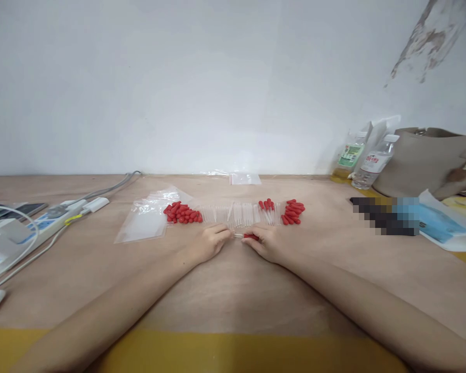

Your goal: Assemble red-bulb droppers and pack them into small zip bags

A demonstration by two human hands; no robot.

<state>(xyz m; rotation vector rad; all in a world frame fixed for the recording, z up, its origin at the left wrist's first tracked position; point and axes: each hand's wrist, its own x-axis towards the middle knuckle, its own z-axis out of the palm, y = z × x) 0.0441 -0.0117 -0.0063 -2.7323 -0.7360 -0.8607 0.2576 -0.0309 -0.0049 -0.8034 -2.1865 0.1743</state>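
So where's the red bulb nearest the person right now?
In the head view, slightly right of centre: the red bulb is held in the right hand, with a clear tube between it and the left hand.

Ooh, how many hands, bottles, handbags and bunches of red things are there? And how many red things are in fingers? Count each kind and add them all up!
Hands: 2
Bottles: 2
Handbag: 1
Red bunches: 3
Red piece in fingers: 1
Total: 9
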